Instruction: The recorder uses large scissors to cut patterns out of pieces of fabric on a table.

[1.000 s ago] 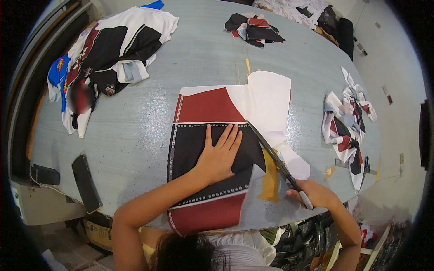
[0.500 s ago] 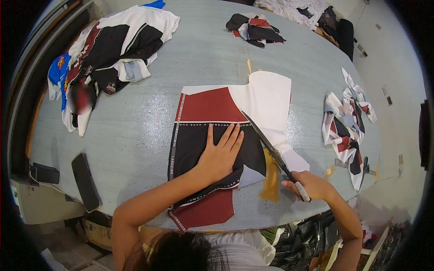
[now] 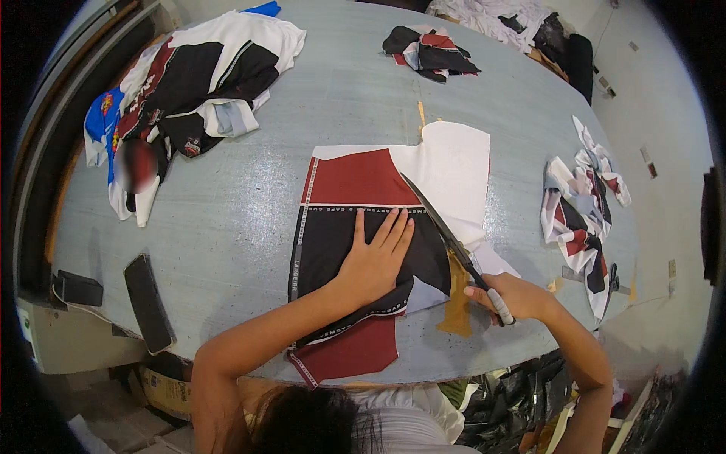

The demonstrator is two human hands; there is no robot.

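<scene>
Spread on the table in front of me is a piece of printed fabric (image 3: 363, 181) with red and black panels, white edging strips and a white part at its upper right. My left hand (image 3: 378, 261) lies flat on the black panel, fingers spread, pressing it down. My right hand (image 3: 518, 296) grips a pair of long dark shears (image 3: 461, 253) by wrapped pale handles. The blades point up and left along the curved right border of the print, where it meets the white fabric (image 3: 457, 170). Whether the blades are apart is hard to see.
The grey table (image 3: 227, 204) holds a heap of printed garments (image 3: 227, 68) at upper left. Fabric scraps (image 3: 431, 53) lie at the far side, with more scraps (image 3: 578, 204) at right beside other scissors (image 3: 612, 276). A phone (image 3: 148, 304) and a black box (image 3: 78, 287) sit at left.
My right hand and the shears have moved a little farther from me along the print's border. My left hand stays flat on the black panel. The whole view has shifted slightly.
</scene>
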